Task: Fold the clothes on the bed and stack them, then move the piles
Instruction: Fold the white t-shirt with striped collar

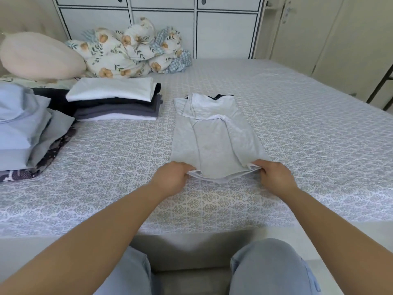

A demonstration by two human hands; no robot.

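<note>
Both hands have a closed grip on the near hem of a light grey garment (212, 137). Left hand (170, 179) pinches the hem's left corner, fingers curled over the cloth. Right hand (274, 177) pinches the right corner in the same manner. Between the two hands the hem is lifted slightly off the bed (297, 124) and sags in a shallow curve, showing a white inner layer.

Garment condition: laid lengthwise away from the person, its sides folded inward to form a narrow strip. White trim shows along the folded edges near the far end, and a dark edge shows at the far tip. The far part lies flat on the patterned bedcover.

Finished stack (116, 101): to the left of the garment and apart from it, folded items piled in white, black, dark grey and white layers from top to bottom, edges roughly aligned.

Second pile (25, 128): at the left edge of the view, pale blue and grey folded pieces resting on a dark patterned cloth.

Other items: a floral bedding bundle (129, 52) lies at the far side of the bed, against a white cabinet (161, 24). A pale pink pillow (40, 56) sits to the bundle's left.

Both forearms are bare and the person's knees, in light blue trousers, appear at the bottom.
</note>
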